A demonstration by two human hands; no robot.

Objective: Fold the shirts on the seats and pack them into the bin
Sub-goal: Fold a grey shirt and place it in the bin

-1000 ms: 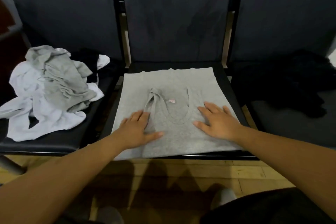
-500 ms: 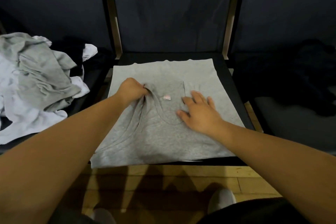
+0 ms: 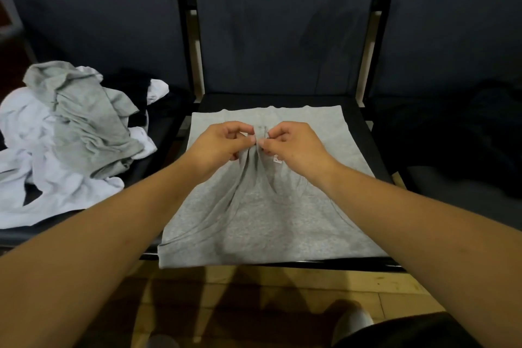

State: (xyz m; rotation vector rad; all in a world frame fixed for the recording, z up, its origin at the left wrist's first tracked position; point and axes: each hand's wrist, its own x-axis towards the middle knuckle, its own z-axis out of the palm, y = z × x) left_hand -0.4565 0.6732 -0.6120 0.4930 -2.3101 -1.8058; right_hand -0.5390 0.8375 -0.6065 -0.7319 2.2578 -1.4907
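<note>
The gray sleeveless shirt (image 3: 262, 223) lies spread flat in the centre of the frame on the middle seat (image 3: 364, 133) of the bench, its near hem hanging just over the seat's front edge. Its two shoulder straps (image 3: 260, 133) are drawn together and lifted off the fabric, with folds fanning down from them toward the near hem. The left hand (image 3: 219, 144) and the right hand (image 3: 293, 144) meet over the straps, the fingers (image 3: 252, 139) of each curled and pinching a strap between thumb and forefinger, knuckles almost touching. A small pale label (image 3: 277, 160) shows just under the right hand. On the seat at the left of the frame sits a crumpled pile of gray and white shirts (image 3: 70, 135), with something black behind it. A dark garment (image 3: 466, 127) lies on the seat at the right. Wooden floor (image 3: 282, 285) fills the bottom of the frame, with a light shoe (image 3: 353, 319) at lower right.
</note>
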